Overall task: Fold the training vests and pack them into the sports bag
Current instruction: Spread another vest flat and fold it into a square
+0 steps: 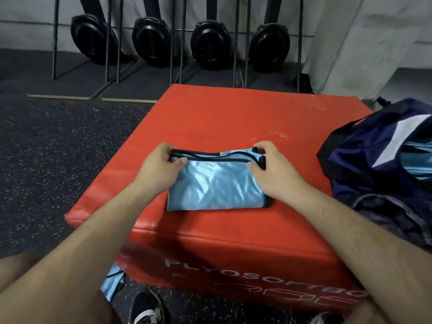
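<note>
Vest (pixel 215 183) lies 9-to-3, left hand (pixel 161 168) and right hand (pixel 274 170) fingers pinching its far corners; bag (pixel 364 188) at 3, right nearer

Speckled dark floor (pixel 46 146); red plyo box (pixel 222 118); pale wall (pixel 350 31).

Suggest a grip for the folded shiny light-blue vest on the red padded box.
Probably pinch the folded light-blue vest at both far corners, from either side, where the left hand and right hand sit: loose black-trimmed edges stack there; the near edge looks a closed fold.
</note>
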A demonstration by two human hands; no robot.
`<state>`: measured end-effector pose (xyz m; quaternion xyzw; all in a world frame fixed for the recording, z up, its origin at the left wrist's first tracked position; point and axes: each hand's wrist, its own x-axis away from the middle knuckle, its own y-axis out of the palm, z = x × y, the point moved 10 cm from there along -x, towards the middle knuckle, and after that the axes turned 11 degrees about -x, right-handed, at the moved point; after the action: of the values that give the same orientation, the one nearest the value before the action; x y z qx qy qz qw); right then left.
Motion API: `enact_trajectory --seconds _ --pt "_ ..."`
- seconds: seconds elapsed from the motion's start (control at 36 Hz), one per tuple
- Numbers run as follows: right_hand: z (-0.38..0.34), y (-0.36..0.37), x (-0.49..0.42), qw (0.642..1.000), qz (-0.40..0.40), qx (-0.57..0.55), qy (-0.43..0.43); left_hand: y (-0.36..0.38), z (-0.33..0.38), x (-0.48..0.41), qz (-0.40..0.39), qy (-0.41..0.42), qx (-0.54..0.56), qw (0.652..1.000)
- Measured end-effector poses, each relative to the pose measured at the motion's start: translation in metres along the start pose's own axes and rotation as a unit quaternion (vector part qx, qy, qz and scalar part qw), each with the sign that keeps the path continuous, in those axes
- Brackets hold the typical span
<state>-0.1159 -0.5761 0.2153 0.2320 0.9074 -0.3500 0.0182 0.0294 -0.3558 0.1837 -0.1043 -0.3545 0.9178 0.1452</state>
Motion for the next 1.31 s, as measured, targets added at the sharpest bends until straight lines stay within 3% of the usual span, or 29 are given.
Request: enact_trajectory --seconds 0.14,0.33,0.39,0.47,0.56,0.61,0.69,0.78,0.89,0.97,1.17,1.31 --pt "0.009 0.016 -0.022 0.997 -0.016 0.074 -0.011 0.008 -0.003 -0.016 0.041 0.006 -0.037 0.998" --pt "0.028 0.028 -0.040 0.995 -0.014 0.098 0.014 0.023 -0.007 -0.033 0.031 0.023 -0.116 0.993" --pt "0.030 0.031 -0.041 0.993 -0.022 0.117 0.014 0.017 0.006 -0.029 0.064 0.056 -0.218 0.972" --pt "0.031 0.032 -0.042 0.991 -0.024 0.132 0.012 0.019 0.051 -0.008 0.139 0.169 -0.345 0.913" --pt "0.034 0.033 -0.043 0.990 -0.037 0.134 0.036 0.056 0.079 0.011 0.055 0.251 -0.316 0.913" --pt "0.028 0.031 -0.042 0.974 -0.023 0.221 0.042 0.082 0.077 0.019 -0.006 0.267 -0.311 0.912" --pt "-0.013 0.025 -0.034 0.911 0.063 0.401 -0.076 0.104 0.058 0.022 -0.062 0.244 -0.343 0.905" --pt "-0.031 0.053 -0.021 0.921 0.008 0.353 -0.167 0.108 0.054 0.025 -0.081 0.228 -0.357 0.902" --pt "0.006 0.084 -0.019 0.942 -0.100 0.309 -0.084 0.117 0.042 0.025 -0.127 0.193 -0.365 0.902" --pt "0.034 0.083 -0.023 0.950 -0.137 0.280 -0.025 0.112 0.028 0.017 -0.120 0.145 -0.348 0.918" --pt "0.039 0.077 -0.023 0.952 -0.146 0.268 -0.008 0.095 0.010 0.007 -0.121 0.077 -0.367 0.919" --pt "0.008 0.078 -0.013 0.936 -0.081 0.336 -0.071 0.090 0.035 0.009 -0.064 0.146 -0.387 0.908"
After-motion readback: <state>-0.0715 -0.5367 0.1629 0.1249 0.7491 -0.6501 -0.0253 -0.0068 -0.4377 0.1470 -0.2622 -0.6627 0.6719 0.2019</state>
